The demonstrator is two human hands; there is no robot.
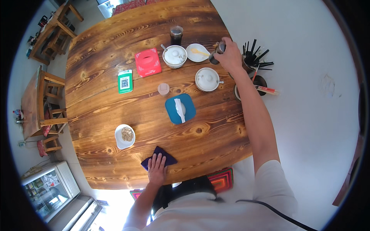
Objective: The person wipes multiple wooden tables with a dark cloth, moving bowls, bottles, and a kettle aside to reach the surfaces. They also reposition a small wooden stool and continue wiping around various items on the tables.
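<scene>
My left hand [157,169] rests flat, fingers together, on a dark purple cloth [170,158] near the table's front edge. At the table's right side my right hand [229,56] is closed on a small dark glass bottle [214,58], which looks tilted. Left of it lies a white spoon-shaped dish [197,57] with a yellow spoon [199,52]. Beside that dish is a lidded white bowl [175,55], and a second lidded bowl [207,79] stands below, each with a spoon handle sticking out. A jar of dark liquid [176,35] stands behind the first bowl.
On the wooden table [95,115] are a red tissue box [148,62], green code stand [125,81], toothpick holder [163,89], blue tissue box [188,105] and white dish of seeds [120,140]. Containers of black chopsticks [255,59] and red-wrapped chopsticks [267,90] stand at the right edge.
</scene>
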